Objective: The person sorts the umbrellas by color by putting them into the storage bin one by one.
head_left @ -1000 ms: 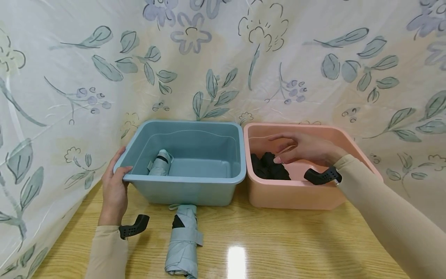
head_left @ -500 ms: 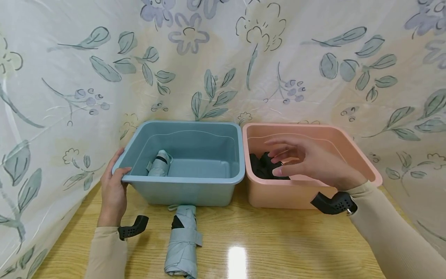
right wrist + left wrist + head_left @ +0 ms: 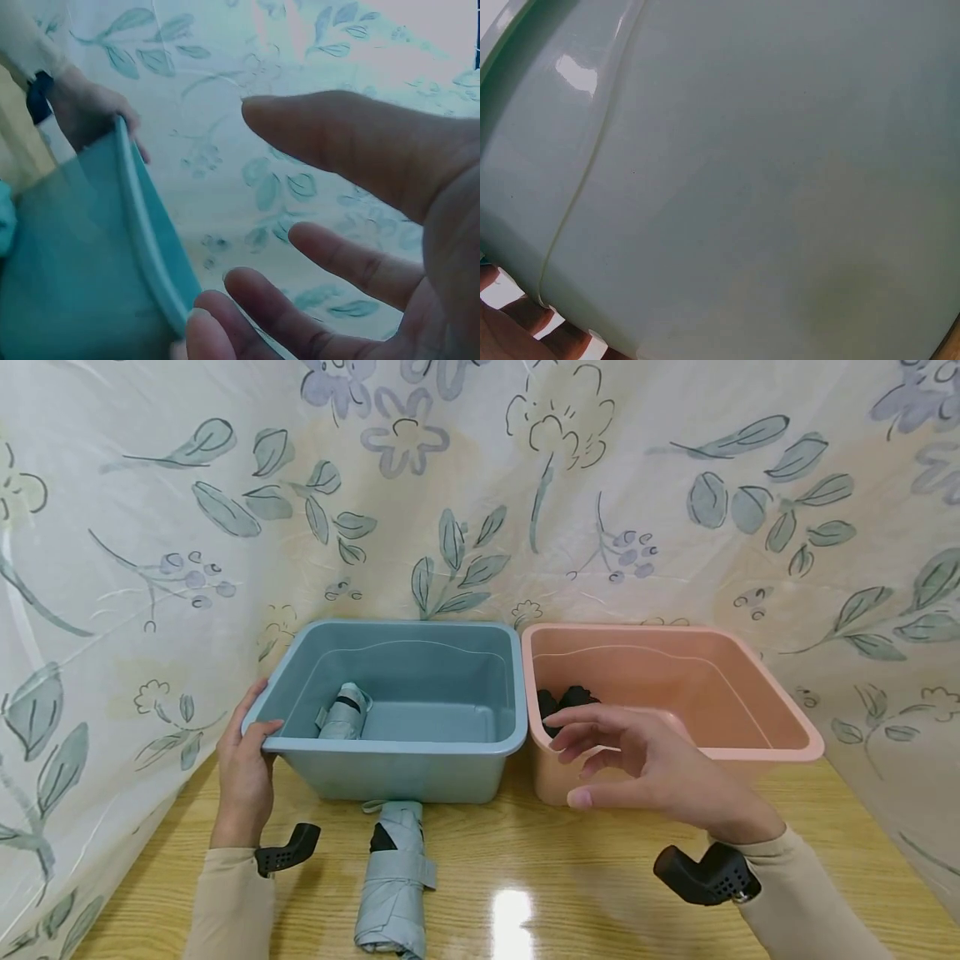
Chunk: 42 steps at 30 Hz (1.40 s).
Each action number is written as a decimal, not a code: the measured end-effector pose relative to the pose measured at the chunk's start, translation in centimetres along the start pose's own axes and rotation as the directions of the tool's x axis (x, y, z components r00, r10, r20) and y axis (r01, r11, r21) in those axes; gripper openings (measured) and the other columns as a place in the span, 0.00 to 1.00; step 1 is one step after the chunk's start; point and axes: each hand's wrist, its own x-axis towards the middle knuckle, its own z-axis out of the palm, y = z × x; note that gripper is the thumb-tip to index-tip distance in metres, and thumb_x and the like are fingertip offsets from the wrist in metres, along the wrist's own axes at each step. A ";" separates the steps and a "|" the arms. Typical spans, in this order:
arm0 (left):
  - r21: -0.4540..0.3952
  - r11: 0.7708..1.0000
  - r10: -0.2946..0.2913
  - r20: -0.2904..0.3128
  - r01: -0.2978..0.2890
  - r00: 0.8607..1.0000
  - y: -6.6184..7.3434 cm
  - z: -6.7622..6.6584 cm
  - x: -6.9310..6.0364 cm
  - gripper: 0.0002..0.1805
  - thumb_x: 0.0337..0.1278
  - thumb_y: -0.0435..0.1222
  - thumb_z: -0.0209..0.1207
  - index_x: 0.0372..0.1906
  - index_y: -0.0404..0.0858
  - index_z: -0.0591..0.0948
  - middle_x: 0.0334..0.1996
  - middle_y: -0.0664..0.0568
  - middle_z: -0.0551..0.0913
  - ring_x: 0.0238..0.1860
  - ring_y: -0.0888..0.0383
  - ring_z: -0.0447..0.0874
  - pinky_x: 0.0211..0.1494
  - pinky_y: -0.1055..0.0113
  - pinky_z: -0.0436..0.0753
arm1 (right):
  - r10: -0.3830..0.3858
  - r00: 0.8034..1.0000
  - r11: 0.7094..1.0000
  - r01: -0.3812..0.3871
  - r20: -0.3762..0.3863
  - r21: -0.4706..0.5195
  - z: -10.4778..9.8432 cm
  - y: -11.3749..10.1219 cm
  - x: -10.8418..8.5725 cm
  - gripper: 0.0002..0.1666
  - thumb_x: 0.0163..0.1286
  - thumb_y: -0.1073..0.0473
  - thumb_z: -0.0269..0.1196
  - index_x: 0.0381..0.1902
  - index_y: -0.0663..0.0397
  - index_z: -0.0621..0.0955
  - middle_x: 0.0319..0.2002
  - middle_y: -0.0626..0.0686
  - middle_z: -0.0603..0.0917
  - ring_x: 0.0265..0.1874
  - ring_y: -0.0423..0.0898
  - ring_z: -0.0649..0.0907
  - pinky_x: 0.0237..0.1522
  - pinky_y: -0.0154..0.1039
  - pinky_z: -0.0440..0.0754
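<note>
My left hand (image 3: 246,774) grips the left front corner of the blue plastic bin (image 3: 405,747), thumb over the rim; in the left wrist view its fingers (image 3: 566,339) show at the bin's lower left edge. Inside that bin lies a folded light-blue umbrella (image 3: 345,717) with a dark band. My right hand (image 3: 645,768) hovers over the front rim of the pink bin (image 3: 750,753), fingers loosely bent and apart, holding nothing. Behind its fingertips a black bundle (image 3: 573,697) lies in the pink bin, partly hidden by the hand and rim.
Another folded light-blue umbrella (image 3: 393,881), with its strap around it, lies on the wooden table (image 3: 585,893) in front of the blue bin. The two bins stand side by side against a floral curtain (image 3: 645,485).
My right hand has come out of the pink bin toward the front and lower in view, empty. The left hand keeps its grip on the blue bin.
</note>
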 end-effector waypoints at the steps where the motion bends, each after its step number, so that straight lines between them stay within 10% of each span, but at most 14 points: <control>1: -0.001 1.000 0.000 0.000 0.000 1.000 0.0 0.0 0.0 0.33 0.72 0.30 0.42 0.78 0.54 0.65 0.76 0.52 0.57 0.75 0.48 0.53 0.76 0.51 0.53 | 0.004 1.000 1.000 -0.004 0.009 0.017 0.5 0.2 0.0 0.35 0.61 0.65 0.73 0.65 0.47 0.77 0.55 0.57 0.80 0.55 0.56 0.79 0.51 0.42 0.81; 20: 0.000 1.000 0.008 -0.007 -0.008 1.000 0.0 0.1 0.0 0.33 0.71 0.30 0.42 0.77 0.53 0.65 0.76 0.52 0.58 0.74 0.48 0.53 0.75 0.51 0.54 | 0.045 0.981 0.957 -0.097 0.188 0.274 9.5 6.6 2.8 0.33 0.64 0.58 0.73 0.66 0.45 0.77 0.55 0.56 0.79 0.53 0.63 0.78 0.53 0.51 0.81; 34: -0.005 1.000 0.016 -0.012 -0.016 1.000 -0.1 0.0 0.0 0.32 0.71 0.30 0.43 0.77 0.52 0.66 0.76 0.51 0.59 0.74 0.47 0.54 0.75 0.50 0.54 | 0.168 0.966 0.928 -0.223 0.197 0.300 15.7 10.6 6.0 0.38 0.61 0.58 0.76 0.69 0.45 0.76 0.57 0.57 0.77 0.53 0.55 0.79 0.52 0.43 0.79; 42: 0.005 1.000 0.015 -0.012 -0.015 1.000 -0.1 0.0 0.0 0.32 0.71 0.30 0.42 0.77 0.52 0.66 0.76 0.51 0.59 0.74 0.47 0.53 0.75 0.49 0.53 | 0.155 0.972 0.968 -0.185 0.175 0.172 18.3 11.3 7.3 0.43 0.59 0.57 0.77 0.72 0.42 0.74 0.56 0.45 0.76 0.45 0.44 0.77 0.48 0.36 0.77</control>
